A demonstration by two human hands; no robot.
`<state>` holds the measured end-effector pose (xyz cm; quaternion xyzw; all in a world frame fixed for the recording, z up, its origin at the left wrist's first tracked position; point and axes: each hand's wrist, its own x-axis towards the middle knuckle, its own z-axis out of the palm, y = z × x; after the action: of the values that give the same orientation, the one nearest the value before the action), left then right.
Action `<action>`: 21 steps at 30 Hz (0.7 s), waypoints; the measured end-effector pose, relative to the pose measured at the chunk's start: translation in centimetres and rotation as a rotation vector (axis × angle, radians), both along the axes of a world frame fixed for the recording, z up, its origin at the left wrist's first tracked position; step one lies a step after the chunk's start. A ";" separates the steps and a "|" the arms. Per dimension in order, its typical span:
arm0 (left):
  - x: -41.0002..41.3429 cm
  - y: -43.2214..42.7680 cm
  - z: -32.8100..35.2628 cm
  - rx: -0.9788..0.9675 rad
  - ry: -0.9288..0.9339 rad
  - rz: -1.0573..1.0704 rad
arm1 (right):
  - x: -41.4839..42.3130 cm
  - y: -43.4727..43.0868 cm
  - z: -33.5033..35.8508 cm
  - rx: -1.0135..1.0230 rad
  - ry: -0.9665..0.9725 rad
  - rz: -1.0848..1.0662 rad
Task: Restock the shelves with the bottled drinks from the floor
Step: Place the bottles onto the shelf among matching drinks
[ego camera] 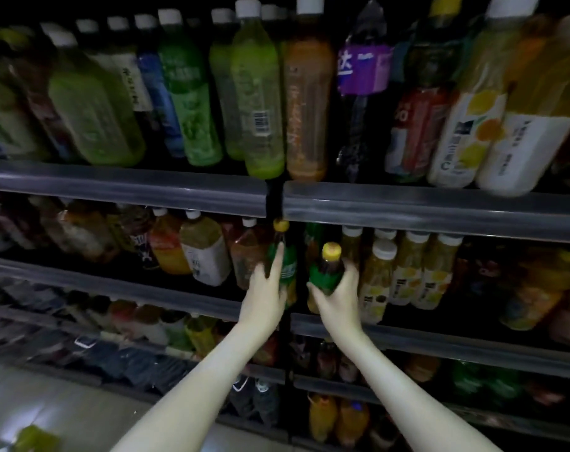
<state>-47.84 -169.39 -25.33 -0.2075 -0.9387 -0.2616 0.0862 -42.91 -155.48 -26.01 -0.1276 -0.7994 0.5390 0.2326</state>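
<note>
Two dark bottles with green labels and yellow caps are at the second shelf from the top. My left hand (266,290) holds the left bottle (285,265), index finger stretched up along its label, near the black upright between shelf bays. My right hand (337,296) grips the right bottle (327,272) from below and behind, just right of that upright, in front of the shelf's bottles. Both bottles stand roughly upright, at the shelf rail (440,337).
The top shelf (130,184) holds tall green, amber, purple and yellow drinks. Pale yellow juice bottles (410,272) stand right of my right hand, orange and tea bottles (192,249) to the left. Lower shelves are full. The floor (48,412) and a green bottle (35,438) show bottom left.
</note>
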 end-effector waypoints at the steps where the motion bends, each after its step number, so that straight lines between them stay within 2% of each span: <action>1: -0.3 0.0 -0.1 0.011 -0.010 -0.030 | -1.0 -0.1 -0.2 0.006 -0.025 -0.021; 6: -1.2 0.0 -0.4 -0.016 0.021 -0.043 | -4.8 0.1 -0.4 0.094 -0.126 0.005; 13: -0.6 0.3 -1.0 0.006 0.037 -0.045 | -6.0 0.7 0.1 0.196 -0.224 -0.027; 16: 0.5 0.8 -0.6 0.027 0.147 -0.043 | -4.6 0.6 0.5 0.271 -0.226 -0.002; 21: 2.6 2.9 1.7 0.117 0.370 -0.207 | 0.9 1.8 3.3 0.435 -0.153 0.021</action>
<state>-45.28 -166.47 -23.65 -0.3418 -0.8637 -0.2808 0.2413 -41.99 -153.70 -22.67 -0.1069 -0.9133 0.3452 0.1878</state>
